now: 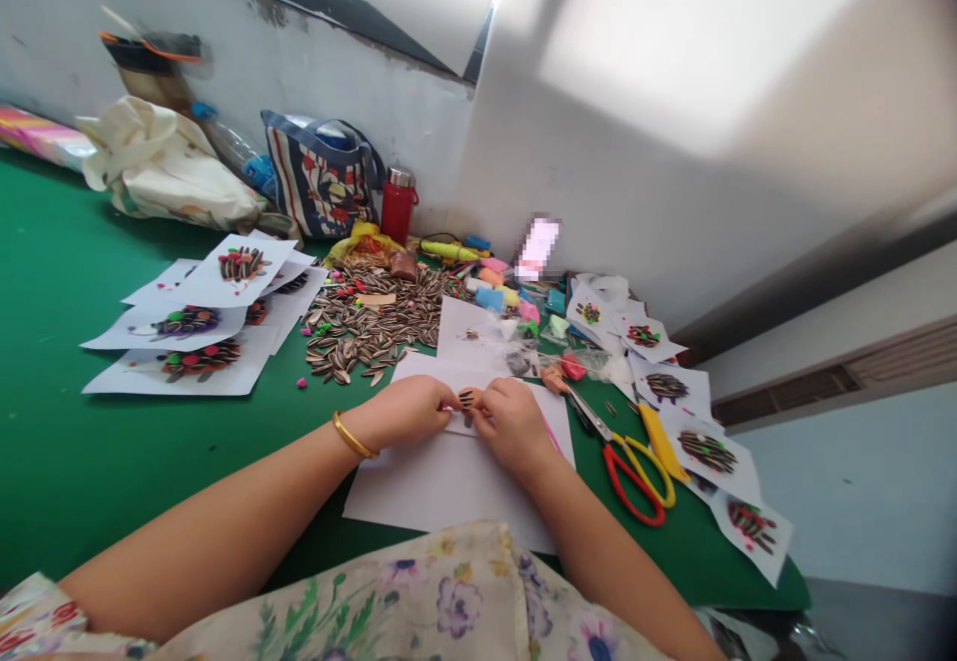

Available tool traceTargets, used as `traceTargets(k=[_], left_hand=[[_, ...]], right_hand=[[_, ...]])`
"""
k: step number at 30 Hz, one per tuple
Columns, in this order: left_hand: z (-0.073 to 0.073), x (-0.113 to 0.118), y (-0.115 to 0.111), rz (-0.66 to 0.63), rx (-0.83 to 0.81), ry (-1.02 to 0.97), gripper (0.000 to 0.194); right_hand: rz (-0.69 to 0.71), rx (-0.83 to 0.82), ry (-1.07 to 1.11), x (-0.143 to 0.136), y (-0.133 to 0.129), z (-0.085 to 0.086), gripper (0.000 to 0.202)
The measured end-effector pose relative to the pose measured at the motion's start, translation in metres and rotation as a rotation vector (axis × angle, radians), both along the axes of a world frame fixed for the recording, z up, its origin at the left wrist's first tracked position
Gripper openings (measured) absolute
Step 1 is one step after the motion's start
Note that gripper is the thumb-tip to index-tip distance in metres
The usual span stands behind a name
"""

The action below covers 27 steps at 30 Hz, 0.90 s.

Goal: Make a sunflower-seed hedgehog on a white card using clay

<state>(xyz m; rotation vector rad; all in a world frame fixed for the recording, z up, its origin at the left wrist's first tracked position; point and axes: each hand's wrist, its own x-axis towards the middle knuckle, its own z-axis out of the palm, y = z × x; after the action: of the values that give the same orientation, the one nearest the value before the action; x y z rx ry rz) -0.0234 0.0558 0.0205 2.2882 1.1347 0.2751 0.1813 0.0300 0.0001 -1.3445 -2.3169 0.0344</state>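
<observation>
Tan clay (475,399) sits pinched between left hand (420,410) and right hand (515,426); squeezed too hard, it could shed its seeds (466,400).

My left hand (421,410) and right hand (517,426) partly hid the small seeded piece (468,400); pixelation blurred the phone-shaped object (538,248).

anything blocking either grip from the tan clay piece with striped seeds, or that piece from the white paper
Nothing visible: the left grip and right grip hold the tan clay piece with striped seeds, and nothing shows between it and the white paper.
</observation>
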Motion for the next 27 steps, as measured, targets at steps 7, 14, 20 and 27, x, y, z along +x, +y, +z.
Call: traceTargets(k=[7,14,20,27], left_hand=[[-0.0038,0.0012,-0.0013,-0.021,0.013,-0.028,0.037],[-0.0012,0.0016,-0.0024,-0.042,0.034,0.001,0.036],[0.0005,0.0022,-0.0033,-0.054,0.024,0.016,0.036],[0.0013,-0.0012,0.0011,-0.008,-0.039,-0.027,0.036]], right_hand=[[0.004,-0.009,-0.008,-0.0006,0.0003,0.0,0.009],[0.004,-0.005,-0.018,0.0002,0.0008,-0.0009,0.009],[0.016,-0.002,-0.006,0.0016,0.0014,-0.001,0.009],[0.04,-0.011,0.062,0.0074,0.0032,-0.0003,0.012]])
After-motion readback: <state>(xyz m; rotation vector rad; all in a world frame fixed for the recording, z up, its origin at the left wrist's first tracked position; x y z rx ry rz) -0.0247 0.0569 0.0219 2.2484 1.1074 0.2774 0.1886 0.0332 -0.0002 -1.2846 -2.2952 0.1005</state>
